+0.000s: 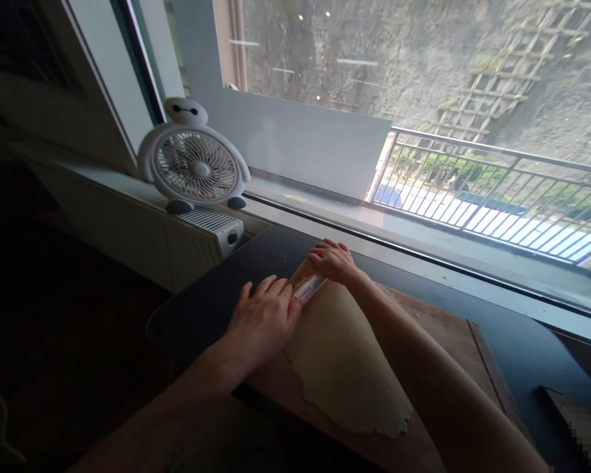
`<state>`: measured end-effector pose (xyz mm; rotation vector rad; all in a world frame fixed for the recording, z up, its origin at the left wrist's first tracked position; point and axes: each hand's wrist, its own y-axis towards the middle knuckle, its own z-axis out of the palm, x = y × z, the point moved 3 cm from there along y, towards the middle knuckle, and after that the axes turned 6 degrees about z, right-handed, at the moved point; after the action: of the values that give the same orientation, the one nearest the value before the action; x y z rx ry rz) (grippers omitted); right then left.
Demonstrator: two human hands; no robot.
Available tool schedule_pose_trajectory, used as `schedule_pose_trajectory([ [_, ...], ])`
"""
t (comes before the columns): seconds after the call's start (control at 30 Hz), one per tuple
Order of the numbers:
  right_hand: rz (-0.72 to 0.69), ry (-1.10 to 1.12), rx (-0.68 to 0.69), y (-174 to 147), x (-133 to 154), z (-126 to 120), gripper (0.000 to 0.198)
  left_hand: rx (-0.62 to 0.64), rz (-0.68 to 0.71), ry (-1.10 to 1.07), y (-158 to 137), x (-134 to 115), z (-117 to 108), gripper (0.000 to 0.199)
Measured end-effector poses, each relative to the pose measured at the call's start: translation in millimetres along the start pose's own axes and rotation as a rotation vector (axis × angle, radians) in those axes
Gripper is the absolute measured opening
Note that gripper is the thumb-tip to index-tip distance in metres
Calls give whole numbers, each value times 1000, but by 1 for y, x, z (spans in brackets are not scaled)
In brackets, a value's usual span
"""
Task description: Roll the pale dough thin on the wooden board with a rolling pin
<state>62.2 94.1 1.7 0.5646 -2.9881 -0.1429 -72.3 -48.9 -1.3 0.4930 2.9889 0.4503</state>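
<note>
A wide, thin sheet of pale dough [345,368] with a ragged near edge lies on a brown board [438,328]. Across its far part runs a rolling pin [309,289], white with pink markings, its middle showing between my two hands. My left hand [266,312] is over the near-left end, fingers bent forward over it. Over the far-right end is my right hand [332,259], its fingers curled together across the pin. Both palms face down, and they hide the pin's ends. My right forearm covers part of the dough.
The board rests on a dark table [211,295] beside a large window. A white fan [197,167] shaped like a round figure stands on a radiator [201,230] behind the table's left end. A dark flat object [566,414], partly blurred, lies at the right.
</note>
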Motion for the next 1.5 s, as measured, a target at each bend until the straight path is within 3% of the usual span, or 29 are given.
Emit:
schedule_pose_trajectory([
  [0.17, -54, -7, -108, -118, -50, -8, 55, -91, 200, -38, -37, -47, -6, 45],
  [0.27, -69, -82, -135, -161, -66, -20, 54, -75, 247, -70, -30, -55, -4, 46],
  [0.37, 1, -84, -115, -148, -61, -30, 44, -43, 110, -63, 12, -44, 6, 50],
  [0.43, 123, -61, -108, -127, -55, -33, 45, 2, 17, -33, 41, -37, 13, 51],
  [0.5, 165, -41, -98, -119, -49, -35, 46, 34, 18, -22, 53, -34, 13, 48],
  [0.63, 117, -25, -95, -160, -39, -42, 43, 65, 164, -78, 28, -33, -4, 46],
  [0.73, 56, -15, -154, -199, -38, -49, 41, 8, 170, -64, 11, -34, -12, 46],
  [0.83, 190, 65, -179, -206, -44, -43, 42, 1, 127, -48, 22, -42, -3, 49],
  [0.97, 366, 190, -67, -201, -47, -23, 44, -25, 124, -42, 37, -55, 7, 49],
  [1.23, 115, 195, -189, -269, 19, -37, 51, 19, 70, -63, -16, -42, 6, 47],
  [1.33, 166, 180, -169, -250, 15, -30, 49, 42, 42, -71, 2, -44, 9, 49],
  [1.5, 409, 161, -84, -188, -32, -29, 47, 154, -34, -68, 67, -51, 13, 58],
])
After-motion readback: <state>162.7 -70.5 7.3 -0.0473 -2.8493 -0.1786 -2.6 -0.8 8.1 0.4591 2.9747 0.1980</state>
